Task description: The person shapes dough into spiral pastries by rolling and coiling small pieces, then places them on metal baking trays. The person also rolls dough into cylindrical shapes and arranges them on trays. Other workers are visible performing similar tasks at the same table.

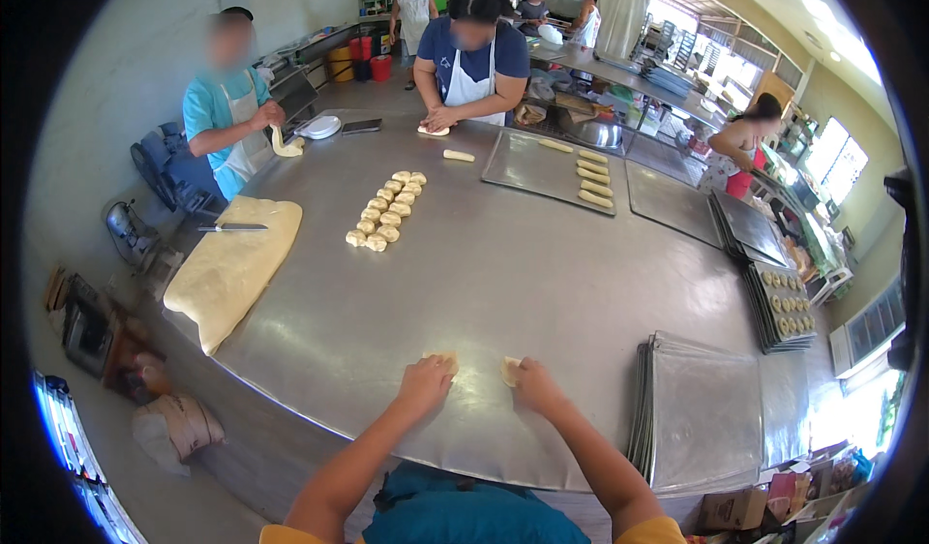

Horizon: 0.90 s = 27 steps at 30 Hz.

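Close to the table's near edge, my left hand point(424, 383) is closed on a small, flat, pale-yellow piece point(445, 358) that looks like dough. My right hand point(535, 386) pinches a similar pale piece point(509, 371) a short way to the right. Both pieces are low over the steel table point(464, 297), and they are apart from each other. Beyond my hands, several dough balls point(389, 212) lie in a block of short rows. At the left, a knife point(232, 227) rests on a large slab of dough point(237, 263).
Stacked metal trays point(704, 413) stand close to my right arm. Farther back, one tray point(542, 171) bears several long dough pieces point(593, 178). Across the table, a person in blue point(473, 60) presses dough, and another in turquoise point(232, 118) holds a strip of dough point(286, 143).
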Motion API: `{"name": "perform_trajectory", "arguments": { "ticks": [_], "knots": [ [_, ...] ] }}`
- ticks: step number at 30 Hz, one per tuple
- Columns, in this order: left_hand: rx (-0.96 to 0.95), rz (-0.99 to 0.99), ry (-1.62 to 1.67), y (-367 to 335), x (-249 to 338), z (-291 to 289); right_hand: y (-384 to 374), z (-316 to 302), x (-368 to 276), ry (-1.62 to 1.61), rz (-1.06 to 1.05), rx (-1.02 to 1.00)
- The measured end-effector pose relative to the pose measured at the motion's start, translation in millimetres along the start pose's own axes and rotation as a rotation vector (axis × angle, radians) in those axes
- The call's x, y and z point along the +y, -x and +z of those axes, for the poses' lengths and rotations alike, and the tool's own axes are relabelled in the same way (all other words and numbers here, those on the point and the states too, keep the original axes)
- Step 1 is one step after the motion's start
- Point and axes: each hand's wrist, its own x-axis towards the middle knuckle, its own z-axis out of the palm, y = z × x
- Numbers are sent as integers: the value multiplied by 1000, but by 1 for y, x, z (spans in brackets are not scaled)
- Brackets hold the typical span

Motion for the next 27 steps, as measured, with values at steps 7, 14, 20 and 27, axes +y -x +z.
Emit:
{"name": "perform_trajectory", "arguments": {
  "ticks": [7,14,20,27],
  "knots": [
    [68,-152,68,-82,4,-5,-65,-23,-17,-266,151,418],
    [149,-147,-61,-101,-5,65,-87,35,-10,105,230,455],
    [132,-224,-36,-82,-6,62,-69,49,-7,-12,328,442],
    [-77,-211,-28,-29,8,56,-19,52,-29,32,246,158]
  ]
}}
